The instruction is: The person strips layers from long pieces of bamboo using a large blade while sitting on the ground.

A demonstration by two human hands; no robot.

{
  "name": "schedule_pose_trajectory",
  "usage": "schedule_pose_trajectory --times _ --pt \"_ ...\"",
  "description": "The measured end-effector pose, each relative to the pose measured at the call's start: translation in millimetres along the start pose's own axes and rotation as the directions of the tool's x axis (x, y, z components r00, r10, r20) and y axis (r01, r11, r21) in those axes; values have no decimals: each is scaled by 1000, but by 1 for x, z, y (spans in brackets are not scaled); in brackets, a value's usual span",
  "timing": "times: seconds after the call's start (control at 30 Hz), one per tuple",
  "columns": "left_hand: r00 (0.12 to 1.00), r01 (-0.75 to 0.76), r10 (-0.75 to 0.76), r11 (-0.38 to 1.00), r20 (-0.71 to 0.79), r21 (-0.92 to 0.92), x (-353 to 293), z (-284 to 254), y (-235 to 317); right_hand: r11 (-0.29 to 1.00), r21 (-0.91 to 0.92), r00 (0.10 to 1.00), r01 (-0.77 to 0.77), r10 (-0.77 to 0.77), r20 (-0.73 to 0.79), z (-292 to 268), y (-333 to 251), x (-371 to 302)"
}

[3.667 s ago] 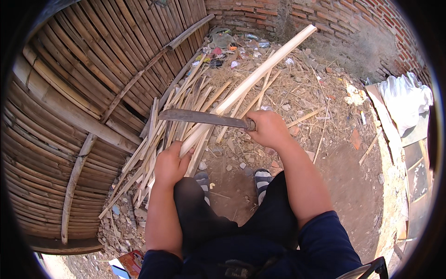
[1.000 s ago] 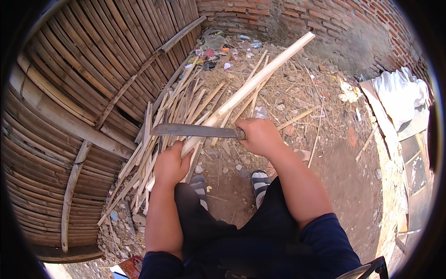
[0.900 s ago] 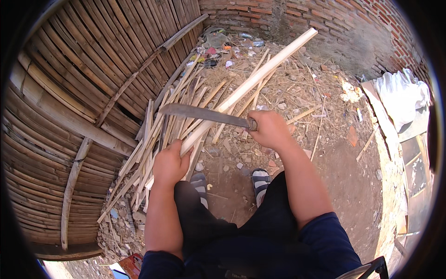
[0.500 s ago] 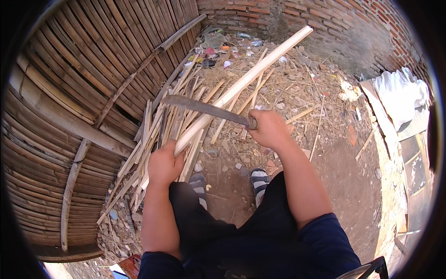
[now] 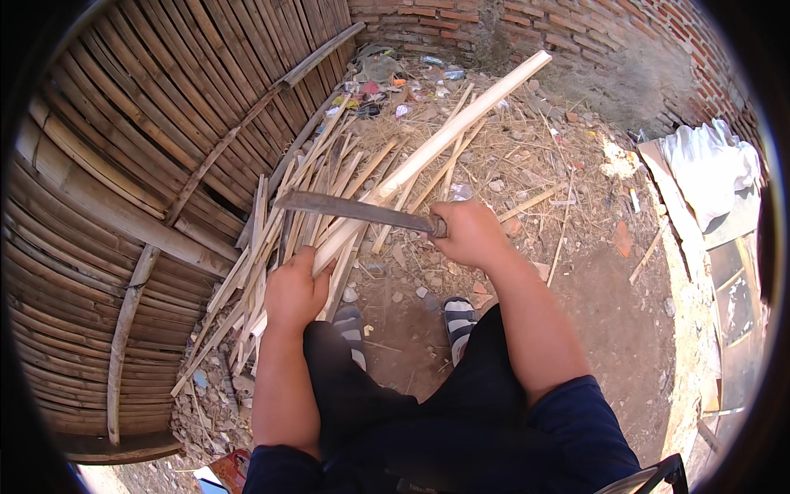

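Observation:
A long pale split bamboo strip (image 5: 448,136) runs from the lower left up to the far right. My left hand (image 5: 295,288) is closed around its near part. In my right hand (image 5: 467,236) is the handle of a machete (image 5: 354,210), whose dark, slightly curved blade points left. That blade lies across the strip, a short way beyond my left hand; I cannot tell whether its edge presses into it. The fingers of both hands are partly hidden behind what they grip.
Several loose bamboo strips (image 5: 271,222) lie in a heap beside the slatted bamboo wall (image 5: 164,123). Straw, stones and litter cover the ground before a brick wall (image 5: 568,41). My sandalled feet (image 5: 459,323) stand near the heap. A white plastic sack (image 5: 712,169) lies at right.
My right hand and the machete have moved a little left and nearer to me along the strip. My left hand has barely shifted, and the strip's far end has dipped slightly.

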State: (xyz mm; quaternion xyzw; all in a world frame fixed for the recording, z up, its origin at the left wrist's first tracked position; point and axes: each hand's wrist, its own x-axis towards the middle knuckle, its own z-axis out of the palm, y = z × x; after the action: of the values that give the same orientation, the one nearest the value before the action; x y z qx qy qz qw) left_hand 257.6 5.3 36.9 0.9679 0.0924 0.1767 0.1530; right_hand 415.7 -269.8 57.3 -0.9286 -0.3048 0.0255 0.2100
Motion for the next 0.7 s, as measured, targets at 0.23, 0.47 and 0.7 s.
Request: schedule_pose_trajectory --times 0.23,0.47,0.7 --pt "992 80 -80 997 93 12 6 2 3 999 -15 999 -44 44 -14 0 7 -2" --pt "999 7 -6 999 33 -31 4 1 4 988 82 991 -130 133 -27 -19 19 3" --pt "997 11 -10 1000 80 -14 4 5 6 994 -64 994 93 -96 -45 10 -5 -4"
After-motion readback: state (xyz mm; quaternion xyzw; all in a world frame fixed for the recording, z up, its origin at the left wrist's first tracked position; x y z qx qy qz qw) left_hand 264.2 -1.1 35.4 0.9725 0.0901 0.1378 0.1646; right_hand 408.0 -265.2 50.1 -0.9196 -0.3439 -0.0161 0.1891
